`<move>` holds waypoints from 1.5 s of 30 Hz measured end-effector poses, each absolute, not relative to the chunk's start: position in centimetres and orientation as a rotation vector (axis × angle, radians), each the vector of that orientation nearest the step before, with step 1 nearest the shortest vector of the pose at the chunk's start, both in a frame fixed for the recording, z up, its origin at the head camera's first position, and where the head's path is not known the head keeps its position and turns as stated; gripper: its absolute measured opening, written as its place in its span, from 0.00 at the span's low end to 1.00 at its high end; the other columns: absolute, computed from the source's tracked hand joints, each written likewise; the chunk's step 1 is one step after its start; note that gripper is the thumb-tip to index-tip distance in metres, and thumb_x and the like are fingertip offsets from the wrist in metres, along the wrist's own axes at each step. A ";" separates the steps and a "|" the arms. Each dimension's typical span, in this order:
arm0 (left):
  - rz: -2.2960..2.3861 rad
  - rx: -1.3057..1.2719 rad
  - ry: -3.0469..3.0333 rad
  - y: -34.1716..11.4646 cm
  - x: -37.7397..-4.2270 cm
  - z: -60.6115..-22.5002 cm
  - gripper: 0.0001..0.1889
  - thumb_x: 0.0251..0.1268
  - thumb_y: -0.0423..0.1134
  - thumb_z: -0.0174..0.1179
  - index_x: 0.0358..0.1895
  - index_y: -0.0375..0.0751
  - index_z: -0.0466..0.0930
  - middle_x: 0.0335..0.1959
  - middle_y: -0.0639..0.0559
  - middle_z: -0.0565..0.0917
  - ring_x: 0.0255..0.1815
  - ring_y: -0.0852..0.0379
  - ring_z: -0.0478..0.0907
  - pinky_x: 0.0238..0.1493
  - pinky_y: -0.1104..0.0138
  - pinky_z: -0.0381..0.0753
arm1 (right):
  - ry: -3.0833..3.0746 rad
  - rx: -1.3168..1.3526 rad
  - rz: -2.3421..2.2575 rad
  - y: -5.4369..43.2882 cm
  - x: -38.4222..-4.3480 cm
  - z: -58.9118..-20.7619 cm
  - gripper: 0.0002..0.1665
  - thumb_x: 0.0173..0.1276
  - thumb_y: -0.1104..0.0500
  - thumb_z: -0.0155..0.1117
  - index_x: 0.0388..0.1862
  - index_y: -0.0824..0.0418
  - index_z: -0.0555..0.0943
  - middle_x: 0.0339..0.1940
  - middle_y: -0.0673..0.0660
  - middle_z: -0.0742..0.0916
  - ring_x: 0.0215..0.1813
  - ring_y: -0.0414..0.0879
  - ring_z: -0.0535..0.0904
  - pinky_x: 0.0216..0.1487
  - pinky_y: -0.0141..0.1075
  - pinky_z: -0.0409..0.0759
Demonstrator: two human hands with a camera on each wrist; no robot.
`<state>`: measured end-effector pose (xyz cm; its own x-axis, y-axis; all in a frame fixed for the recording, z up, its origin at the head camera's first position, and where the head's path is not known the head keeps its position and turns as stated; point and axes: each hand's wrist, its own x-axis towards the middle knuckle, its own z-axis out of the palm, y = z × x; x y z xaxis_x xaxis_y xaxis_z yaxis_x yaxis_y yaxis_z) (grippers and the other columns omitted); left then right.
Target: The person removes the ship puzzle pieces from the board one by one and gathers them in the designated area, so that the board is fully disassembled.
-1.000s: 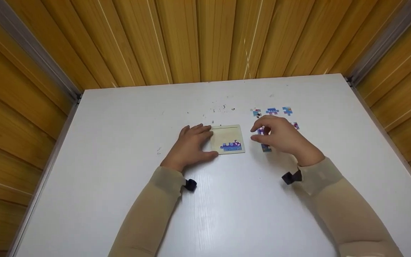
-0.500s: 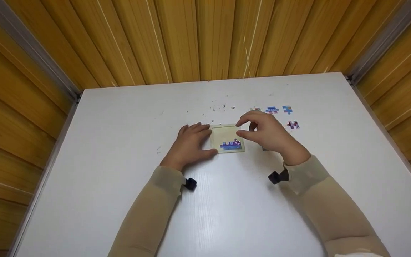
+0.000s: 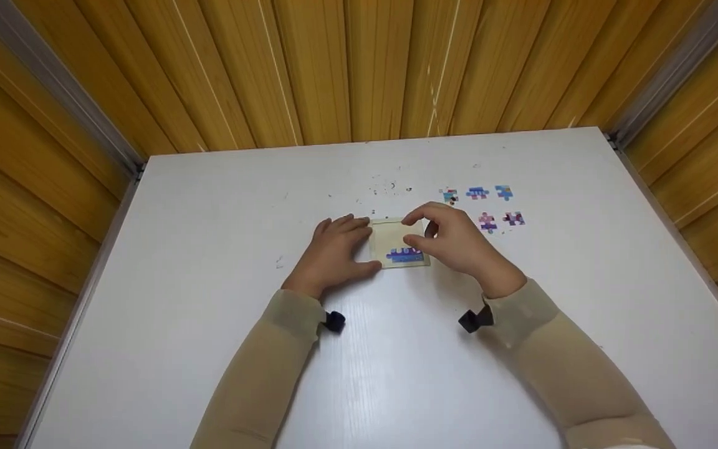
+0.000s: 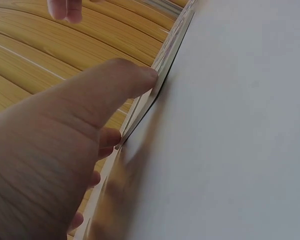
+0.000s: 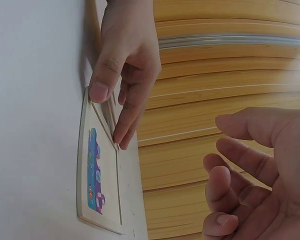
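A shallow pale wooden puzzle tray (image 3: 390, 234) lies on the white table. A joined strip of blue and purple jigsaw pieces (image 5: 94, 172) sits along its near side. My left hand (image 3: 334, 255) grips the tray's left side, thumb at the near corner and fingers at the far one. Over the tray's right part hovers my right hand (image 3: 452, 240), thumb and forefinger apart. In the right wrist view its fingers (image 5: 245, 155) are loosely bent with nothing between them. This hand hides the tray's right edge in the head view.
Loose jigsaw pieces lie to the right of the tray, among them a pink and purple piece (image 3: 487, 222), a blue piece (image 3: 503, 192) and a blue and pink piece (image 3: 477, 193). Small dark marks dot the tabletop (image 3: 240, 206) behind the tray. Wood-patterned panels (image 3: 321, 68) enclose the table.
My right hand has moved left from above the loose pieces to over the tray, baring some of those pieces. The left hand has stayed in place on the tray.
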<state>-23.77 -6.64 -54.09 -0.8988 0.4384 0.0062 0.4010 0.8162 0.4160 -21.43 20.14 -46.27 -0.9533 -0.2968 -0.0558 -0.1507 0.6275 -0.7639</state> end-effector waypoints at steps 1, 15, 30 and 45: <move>0.632 0.674 2.909 -6.7 -23.8 -54.1 0.44 0.70 0.69 0.72 0.83 0.52 0.78 0.89 0.59 0.73 0.94 0.49 0.62 0.96 0.40 0.52 | 2.666 -0.358 -1.226 20.1 -21.5 -46.4 0.19 0.78 0.55 0.77 0.65 0.52 0.90 0.62 0.59 0.90 0.50 0.52 0.78 0.45 0.38 0.78; 0.646 0.654 2.895 -6.6 -23.7 -54.0 0.44 0.69 0.69 0.72 0.83 0.51 0.78 0.89 0.59 0.73 0.95 0.50 0.60 0.97 0.41 0.50 | 2.611 -0.300 -1.219 19.8 -21.8 -48.5 0.27 0.79 0.54 0.77 0.73 0.56 0.85 0.70 0.57 0.88 0.46 0.50 0.80 0.43 0.35 0.81; 0.648 0.691 2.907 -6.7 -23.8 -54.3 0.44 0.70 0.69 0.72 0.83 0.49 0.78 0.88 0.58 0.74 0.94 0.48 0.62 0.96 0.40 0.52 | 2.555 -0.384 -1.192 19.4 -21.6 -50.2 0.27 0.80 0.57 0.74 0.75 0.58 0.84 0.74 0.59 0.85 0.45 0.50 0.86 0.48 0.41 0.85; 0.632 0.701 2.905 -6.8 -23.8 -54.2 0.45 0.70 0.69 0.71 0.84 0.49 0.77 0.89 0.58 0.73 0.94 0.48 0.62 0.96 0.40 0.52 | 2.611 -0.470 -1.041 19.0 -21.7 -51.4 0.27 0.81 0.58 0.74 0.75 0.58 0.86 0.72 0.57 0.86 0.72 0.56 0.85 0.77 0.55 0.84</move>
<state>-23.75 -6.81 -54.18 -0.8910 0.4538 0.0119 0.4177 0.8094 0.4128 -21.72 19.04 -51.41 -0.9046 -0.4008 -0.1453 -0.1910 0.6857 -0.7024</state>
